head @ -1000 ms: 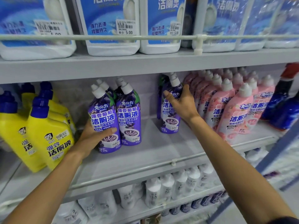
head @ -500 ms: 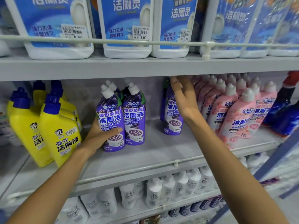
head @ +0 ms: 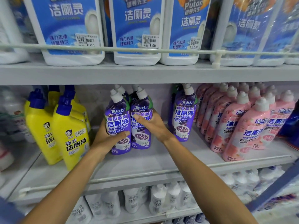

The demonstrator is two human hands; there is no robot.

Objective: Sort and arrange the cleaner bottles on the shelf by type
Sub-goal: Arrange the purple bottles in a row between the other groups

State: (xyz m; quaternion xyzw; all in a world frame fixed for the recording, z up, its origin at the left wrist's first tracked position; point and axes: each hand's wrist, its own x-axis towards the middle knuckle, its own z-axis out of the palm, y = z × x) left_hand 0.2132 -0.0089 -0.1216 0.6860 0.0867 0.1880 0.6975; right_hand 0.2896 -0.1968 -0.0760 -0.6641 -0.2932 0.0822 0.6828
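Observation:
On the middle shelf (head: pixel 161 160) stand two purple cleaner bottles side by side, with more purple ones behind them. My left hand (head: pixel 106 139) grips the left purple bottle (head: pixel 117 120) low on its body, thumb across the label. My right hand (head: pixel 150 123) grips the right purple bottle (head: pixel 141 138) from its right side, thumb on the label. Further right, a separate purple bottle (head: pixel 184 117) stands alone against a block of several pink bottles (head: pixel 242 125). Several yellow bottles with blue caps (head: pixel 69 133) stand at the left.
Large white jugs with blue labels (head: pixel 137 29) fill the upper shelf behind a guard rail (head: pixel 145 50). White bottles (head: pixel 157 198) line the lower shelf. Dark blue bottles (head: pixel 291 126) sit at the far right. Bare shelf lies in front of the purple bottles.
My right hand left the lone purple bottle at the right and moved left onto the right bottle of the pair. My left hand keeps its grip on the left bottle.

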